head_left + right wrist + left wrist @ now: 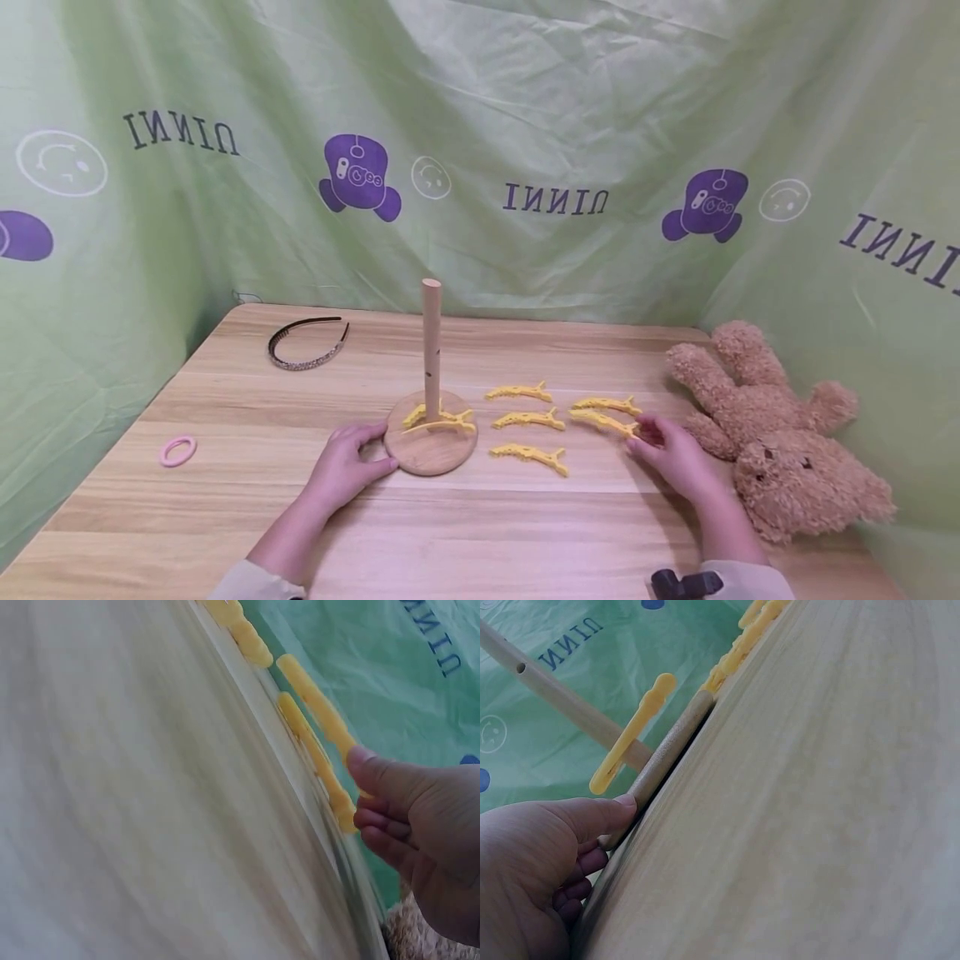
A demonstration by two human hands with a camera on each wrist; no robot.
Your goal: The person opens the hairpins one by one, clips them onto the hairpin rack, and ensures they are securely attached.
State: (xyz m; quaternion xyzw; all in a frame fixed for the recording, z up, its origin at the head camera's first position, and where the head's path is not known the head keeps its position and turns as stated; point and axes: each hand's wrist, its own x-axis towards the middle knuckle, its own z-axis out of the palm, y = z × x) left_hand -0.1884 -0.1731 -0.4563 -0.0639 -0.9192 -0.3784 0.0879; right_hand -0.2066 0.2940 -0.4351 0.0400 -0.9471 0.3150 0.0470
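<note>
A round wooden stand with an upright post (432,350) rises from the table. My left hand (348,462) grips the left rim of its base (431,458), thumb in front and fingers behind. Yellow alligator hair clips (450,422) rest on the base by the post's foot; their overlap hides how many. At the right, my right hand (678,458) pinches the end of a yellow alligator hair clip (319,705), held just above the table. Close behind it lies another yellow clip (315,761). In a column between stand and right hand lie three more clips (528,421).
A brown teddy bear (780,425) lies at the table's right, close to my right forearm. At the back left is a black headband (303,364) with a glittery band. A pink ring (177,452) lies at the left. Green printed cloth (480,125) hangs around the table.
</note>
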